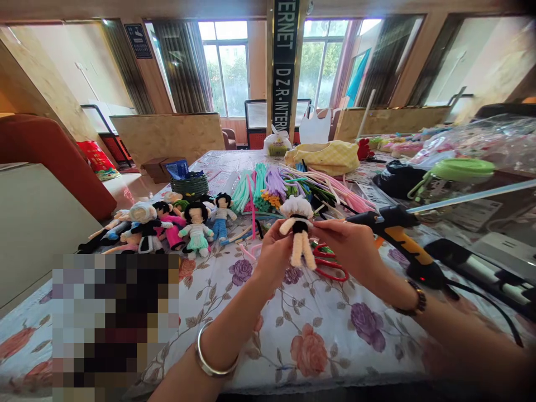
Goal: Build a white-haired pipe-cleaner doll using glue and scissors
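I hold a small pipe-cleaner doll (298,228) with white hair, a black top and cream legs upright above the table. My left hand (272,252) pinches it from the left side, and my right hand (349,243) pinches it from the right near its arm. Red-handled scissors (330,265) lie on the floral tablecloth (310,329) just under my right hand. A black and orange glue gun (397,234) stands right behind my right hand, with a clear glue stick poking out of its back.
Several finished dolls (167,226) lie in a row at the left. A pile of coloured pipe cleaners (272,187) sits behind the doll, with a yellow checked bag (324,156) beyond. A green-lidded jar (452,176) and a black power strip (486,268) are at the right.
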Available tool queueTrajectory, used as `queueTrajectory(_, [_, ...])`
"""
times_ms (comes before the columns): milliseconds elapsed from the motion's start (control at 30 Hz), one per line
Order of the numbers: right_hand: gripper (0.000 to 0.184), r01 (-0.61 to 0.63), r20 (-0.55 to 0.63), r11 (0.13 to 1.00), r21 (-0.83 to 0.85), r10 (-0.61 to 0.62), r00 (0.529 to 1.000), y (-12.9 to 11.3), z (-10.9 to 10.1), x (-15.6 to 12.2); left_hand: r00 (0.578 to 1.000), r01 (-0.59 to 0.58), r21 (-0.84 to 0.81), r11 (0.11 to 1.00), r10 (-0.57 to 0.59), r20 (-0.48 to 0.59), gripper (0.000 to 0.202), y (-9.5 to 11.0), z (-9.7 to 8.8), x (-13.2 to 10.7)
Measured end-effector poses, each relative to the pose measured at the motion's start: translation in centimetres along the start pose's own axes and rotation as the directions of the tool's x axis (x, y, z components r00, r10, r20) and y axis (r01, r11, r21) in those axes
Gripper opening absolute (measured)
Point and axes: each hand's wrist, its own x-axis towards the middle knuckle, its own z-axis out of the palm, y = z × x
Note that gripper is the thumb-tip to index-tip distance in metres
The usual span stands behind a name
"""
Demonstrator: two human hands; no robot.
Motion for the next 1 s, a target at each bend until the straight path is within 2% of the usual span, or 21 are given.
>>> queueTrajectory(133, [0.020, 0.176, -0.167, 0.982, -0.073, -0.186, 0.968, 0.6, 0.2, 0.4, 0.991, 0.120, -0.106, 0.987, -0.126, -0.054, 0.023, 0.4, 0.0, 0.3])
queueTrajectory(233, [0.016, 0.300, -0.249, 0.944, -0.139, -0.326, 0.912, 1.2, 0.3, 0.2, 0.982, 0.188, -0.166, 0.968, -0.191, -0.001, 0.030, 1.0, 0.2, 0.2])
queueTrajectory(367, [0.014, 0.382, -0.279, 0.902, -0.201, -0.426, 0.860, 1.7, 0.1, -0.2, 0.981, 0.190, -0.106, 0.976, -0.184, 0.061, 0.031, 1.2, 0.7, -0.2])
queueTrajectory(500, [0.012, 0.412, -0.305, 0.877, -0.246, -0.474, 0.826, 1.9, -0.2, -0.4, 0.978, 0.184, 0.053, 0.982, -0.188, 0.089, 0.036, 0.4, 0.9, -0.7])
queueTrajectory(600, [0.010, 0.443, -0.313, 0.864, -0.238, -0.500, 0.807, 1.8, -0.2, -0.4, 0.982, 0.173, 0.081, 0.982, -0.179, 0.062, 0.033, 0.0, 1.0, -0.9])
queueTrajectory(800, [0.009, 0.430, -0.337, 0.887, -0.168, -0.461, 0.821, 1.7, -0.1, -0.4, 0.988, 0.151, 0.113, 0.982, -0.147, -0.046, 0.025, 0.1, 1.3, -1.0])
queueTrajectory(1000, [0.005, 0.402, -0.338, 0.899, -0.176, -0.438, 0.833, 1.8, -0.3, -0.4, 0.992, 0.115, 0.182, 0.977, -0.102, -0.077, 0.031, 0.0, 1.3, -1.0])
